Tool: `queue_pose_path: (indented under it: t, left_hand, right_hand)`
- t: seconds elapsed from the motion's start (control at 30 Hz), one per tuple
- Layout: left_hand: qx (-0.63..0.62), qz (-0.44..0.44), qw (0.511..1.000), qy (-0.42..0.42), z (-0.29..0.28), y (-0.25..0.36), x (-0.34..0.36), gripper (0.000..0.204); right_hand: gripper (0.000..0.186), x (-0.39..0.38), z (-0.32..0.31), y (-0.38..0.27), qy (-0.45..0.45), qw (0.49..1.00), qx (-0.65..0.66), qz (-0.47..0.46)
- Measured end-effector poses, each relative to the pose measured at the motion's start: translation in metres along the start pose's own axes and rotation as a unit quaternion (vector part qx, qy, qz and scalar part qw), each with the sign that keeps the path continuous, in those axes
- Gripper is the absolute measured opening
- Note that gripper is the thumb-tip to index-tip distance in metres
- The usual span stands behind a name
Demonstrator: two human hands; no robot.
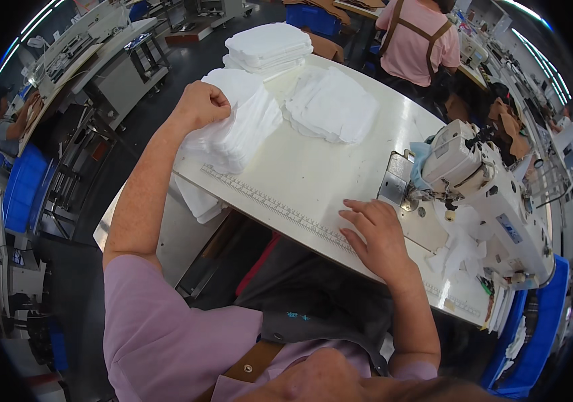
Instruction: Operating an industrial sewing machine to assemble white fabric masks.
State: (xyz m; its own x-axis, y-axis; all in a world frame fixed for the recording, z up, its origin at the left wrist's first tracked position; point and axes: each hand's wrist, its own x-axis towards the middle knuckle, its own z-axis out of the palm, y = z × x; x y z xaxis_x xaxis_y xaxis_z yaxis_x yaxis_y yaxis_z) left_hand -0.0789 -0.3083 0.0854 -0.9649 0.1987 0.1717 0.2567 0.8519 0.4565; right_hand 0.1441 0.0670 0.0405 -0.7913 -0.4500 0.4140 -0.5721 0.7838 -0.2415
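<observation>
At the far left of the table, my left hand (204,106) is closed in a pinch at the edge of a tall stack of white fabric pieces (246,130). The fingertips touch the upper cloth there, and the curled fingers partly hide what they grip. My right hand (375,234) lies palm down near the table's front edge, fingers spread and holding nothing. It rests beside the printed ruler strip (279,209), just left of the sewing machine (474,181). A lower, fanned pile of white fabric pieces (333,106) lies between the stack and the machine.
Another white fabric stack (267,47) stands at the far table corner. White scraps (459,248) lie below the machine head. A blue bin (541,321) sits beyond the right edge. A person in pink (419,40) sits behind the table; another person (10,124) is at far left.
</observation>
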Motion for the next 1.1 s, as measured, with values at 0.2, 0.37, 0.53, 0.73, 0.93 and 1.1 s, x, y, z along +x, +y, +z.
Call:
queue_pose_path:
  t: [0.2, 0.37, 0.53, 0.73, 0.93, 1.1]
  left_hand:
    - [-0.236, -0.029, 0.971, 0.008, 0.018, -0.03, 0.003, 0.015]
    - [-0.213, -0.002, 0.977, 0.024, 0.021, -0.022, -0.004, 0.01]
    - [-0.226, -0.004, 0.974, 0.02, 0.019, -0.022, -0.006, 0.014]
    - [-0.061, 0.097, 0.993, -0.007, 0.001, 0.006, -0.012, 0.015]
    - [0.112, 0.111, 0.987, 0.024, 0.008, 0.005, -0.006, 0.015]
    - [-0.054, 0.095, 0.994, -0.007, -0.002, 0.008, -0.016, 0.015]
  right_hand:
    - [0.032, 0.113, 0.049, -0.015, 0.101, 0.977, 0.165, -0.095]
    - [0.032, 0.206, 0.099, -0.027, 0.019, 0.925, 0.362, 0.112]
    - [0.03, 0.238, 0.139, -0.019, -0.01, 0.886, 0.416, 0.202]
    - [0.02, 0.227, 0.144, -0.017, -0.001, 0.838, 0.503, 0.21]
    - [0.019, 0.227, 0.149, -0.019, -0.007, 0.829, 0.515, 0.217]
    - [0.024, 0.225, 0.149, -0.018, -0.013, 0.819, 0.527, 0.226]
